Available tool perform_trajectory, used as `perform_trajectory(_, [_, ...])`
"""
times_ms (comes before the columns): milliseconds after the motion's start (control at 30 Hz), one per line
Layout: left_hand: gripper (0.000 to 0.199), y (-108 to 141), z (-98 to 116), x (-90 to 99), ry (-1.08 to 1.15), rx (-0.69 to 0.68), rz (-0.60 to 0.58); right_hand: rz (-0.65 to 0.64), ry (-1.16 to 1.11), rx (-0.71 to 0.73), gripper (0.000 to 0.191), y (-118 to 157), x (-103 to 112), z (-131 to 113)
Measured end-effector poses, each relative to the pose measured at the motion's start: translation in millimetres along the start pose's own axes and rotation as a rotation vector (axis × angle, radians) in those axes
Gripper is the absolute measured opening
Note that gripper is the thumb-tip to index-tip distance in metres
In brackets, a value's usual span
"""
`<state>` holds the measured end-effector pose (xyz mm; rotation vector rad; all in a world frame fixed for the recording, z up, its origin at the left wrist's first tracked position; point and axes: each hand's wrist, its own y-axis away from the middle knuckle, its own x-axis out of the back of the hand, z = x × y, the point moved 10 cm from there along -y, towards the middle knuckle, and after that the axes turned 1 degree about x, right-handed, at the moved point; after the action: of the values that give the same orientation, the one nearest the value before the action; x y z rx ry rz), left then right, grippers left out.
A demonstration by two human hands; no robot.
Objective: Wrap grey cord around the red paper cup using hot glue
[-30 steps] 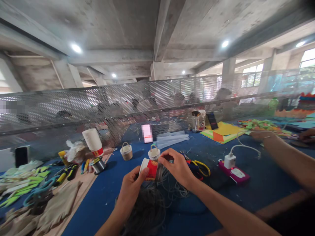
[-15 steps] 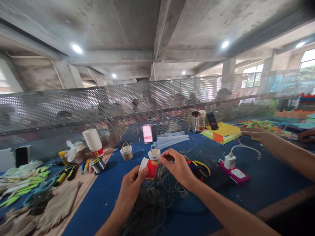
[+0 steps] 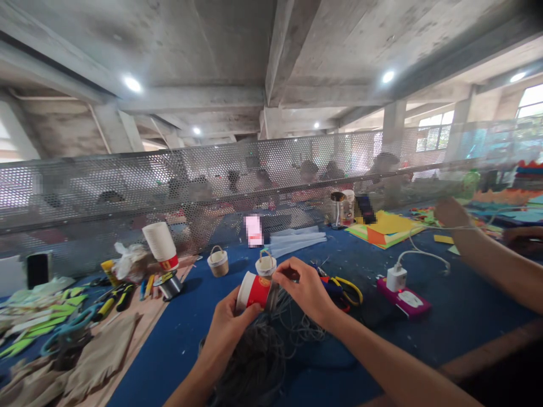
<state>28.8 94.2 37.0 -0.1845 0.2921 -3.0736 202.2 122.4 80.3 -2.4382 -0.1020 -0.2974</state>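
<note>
My left hand (image 3: 232, 317) is closed around a red and white paper cup (image 3: 257, 293), which lies tilted on its side with its base towards the right. Thumb and index finger of my right hand (image 3: 306, 287) are pinched together just beside the cup's base; whatever they hold is too small to make out. Below both hands lies a tangled heap of grey cord (image 3: 254, 359). Just behind the cup stands a small white basket with a handle (image 3: 265, 264), and a similar basket (image 3: 218, 263) is further left.
A stack of paper cups (image 3: 159, 240) leans on a wire spool (image 3: 170, 285) at the left, near scissors (image 3: 70, 330) and gloves (image 3: 99, 356). Yellow-handled pliers (image 3: 350, 289) lie right of my hand. A purple power strip (image 3: 405, 297) and a co-worker's arm (image 3: 496, 254) are further right.
The paper cup has turned slightly in my left hand, and my left thumb has slid lower on it. My right hand barely moved. The co-worker's arm at right has lifted and shifted right.
</note>
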Motion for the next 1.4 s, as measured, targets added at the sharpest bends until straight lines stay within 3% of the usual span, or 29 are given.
perform_trajectory(833, [0.027, 2.7, 11.9, -3.4, 0.016, -0.023, 0.001, -0.014, -0.024, -0.006, 0.010, 1.7, 1.2, -0.1])
perform_trajectory(1167, [0.016, 2.5, 8.8, -6.3, -0.038, -0.079, -0.061, -0.003, -0.007, -0.015, 0.007, 1.0, 1.7, 0.8])
perform_trajectory(1400, [0.023, 6.0, 9.7, -8.7, -0.016, -0.067, -0.092, -0.005, -0.023, -0.021, 0.006, 0.9, 1.9, -0.1])
